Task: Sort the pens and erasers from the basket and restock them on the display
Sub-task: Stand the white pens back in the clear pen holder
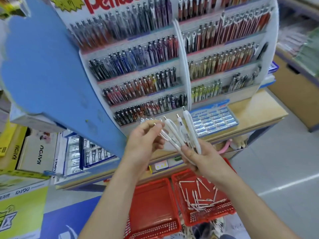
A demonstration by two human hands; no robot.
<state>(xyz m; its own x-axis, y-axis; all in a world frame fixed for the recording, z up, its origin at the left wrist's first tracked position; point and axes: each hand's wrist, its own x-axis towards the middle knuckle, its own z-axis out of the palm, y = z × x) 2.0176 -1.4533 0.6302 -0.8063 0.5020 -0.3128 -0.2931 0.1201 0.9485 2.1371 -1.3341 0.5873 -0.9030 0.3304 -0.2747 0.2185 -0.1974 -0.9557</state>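
Note:
My right hand (203, 161) grips a fanned bunch of white pens (181, 133) in front of the tiered pen display (183, 69). My left hand (145, 140) pinches one white pen of that bunch near its tip. Below my wrists stand two red baskets: the right basket (179, 195) holds several white pens (200, 197), while the left basket (151, 204) looks bare inside. A box of blue-and-white erasers (214, 119) lies on the counter at the foot of the display, right of the pens I hold.
A blue cardboard sign (44, 69) juts out at the left of the display. Boxed stationery (89, 154) fills the lower shelf on the left. A wooden counter edge (255, 116) runs to the right, with grey floor (279, 169) beyond it.

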